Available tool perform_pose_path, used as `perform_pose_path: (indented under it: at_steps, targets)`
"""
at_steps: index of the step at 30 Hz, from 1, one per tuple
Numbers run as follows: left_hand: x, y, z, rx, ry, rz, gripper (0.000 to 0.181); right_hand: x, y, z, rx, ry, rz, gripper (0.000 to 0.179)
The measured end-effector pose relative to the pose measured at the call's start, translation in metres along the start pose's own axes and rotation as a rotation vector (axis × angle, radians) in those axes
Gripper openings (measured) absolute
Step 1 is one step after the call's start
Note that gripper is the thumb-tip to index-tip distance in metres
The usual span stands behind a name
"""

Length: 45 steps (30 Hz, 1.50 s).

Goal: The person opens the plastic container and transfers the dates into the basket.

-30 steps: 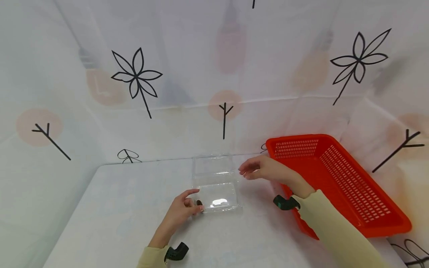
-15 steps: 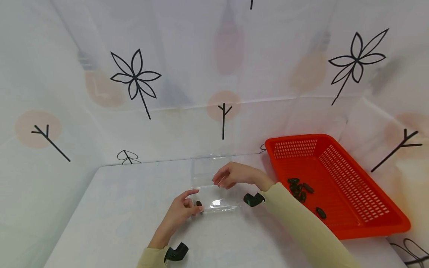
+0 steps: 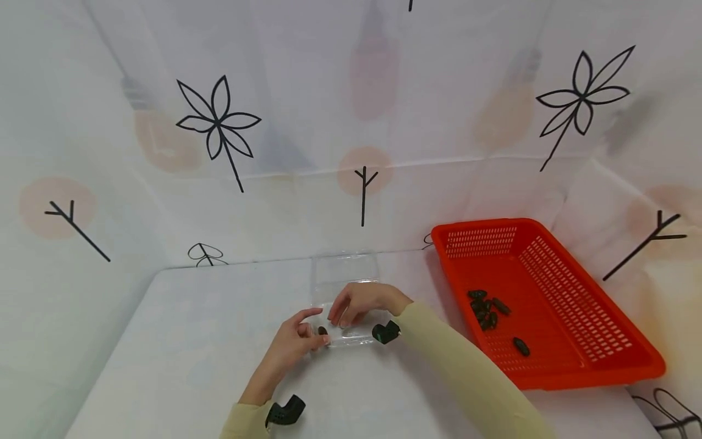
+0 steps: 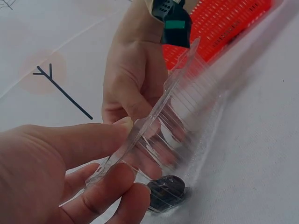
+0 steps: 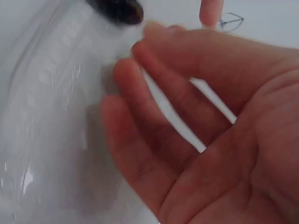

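A clear plastic box [image 3: 351, 337] lies with its hinged lid [image 3: 347, 268] folded back. My left hand [image 3: 293, 341] grips the box's left end, thumb on the rim [image 4: 149, 119] and fingers against the outer wall. Inside, at that end, sits a small dark oval piece [image 4: 166, 193], glossy brown at its tip. My right hand [image 3: 353, 302] reaches down into the box with bent fingers. In the right wrist view the thumb tip is close to the dark piece [image 5: 119, 10]. Whether the right fingers pinch anything is hidden.
A red plastic basket [image 3: 548, 231] with slotted walls stands on the right of the white table [image 3: 181, 366]. Several dark oval pieces [image 3: 482, 311] lie inside it, one [image 3: 521, 346] apart from the others. A patterned white cloth [image 3: 301, 134] hangs behind the table.
My right hand has moved left and down from beside the basket, across to the box and into it. The left hand keeps its grip. The dark pieces in the basket have come into view.
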<state>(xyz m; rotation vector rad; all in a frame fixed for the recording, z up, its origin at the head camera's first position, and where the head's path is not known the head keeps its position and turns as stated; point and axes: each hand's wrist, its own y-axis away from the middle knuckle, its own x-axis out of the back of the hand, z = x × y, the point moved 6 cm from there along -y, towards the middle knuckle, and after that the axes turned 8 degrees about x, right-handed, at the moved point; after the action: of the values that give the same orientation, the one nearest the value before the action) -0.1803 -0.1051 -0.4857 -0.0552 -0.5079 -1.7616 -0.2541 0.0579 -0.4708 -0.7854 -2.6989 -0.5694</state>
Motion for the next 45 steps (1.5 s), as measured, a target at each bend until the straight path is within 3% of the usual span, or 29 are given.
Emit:
perform_pose_path:
  at_steps: [6,12,20,34,45]
  targets:
    - [0.000,0.000,0.001,0.006,-0.003,-0.005,0.064,-0.011,-0.014,0.000,-0.056,-0.040,-0.074,0.030]
    - [0.000,0.001,0.004,0.005,0.015,0.017,0.063,-0.017,-0.021,-0.004,-0.123,-0.087,-0.089,0.028]
    - [-0.001,-0.001,0.003,0.003,0.023,0.024,0.063,-0.022,-0.022,-0.004,-0.155,-0.062,-0.158,0.023]
    - [0.001,0.001,0.004,-0.007,0.019,-0.012,0.066,-0.020,-0.011,-0.002,-0.155,-0.065,-0.214,0.021]
    - [0.000,0.000,0.001,0.000,0.023,-0.023,0.066,-0.004,0.006,-0.015,-0.046,-0.075,-0.141,0.023]
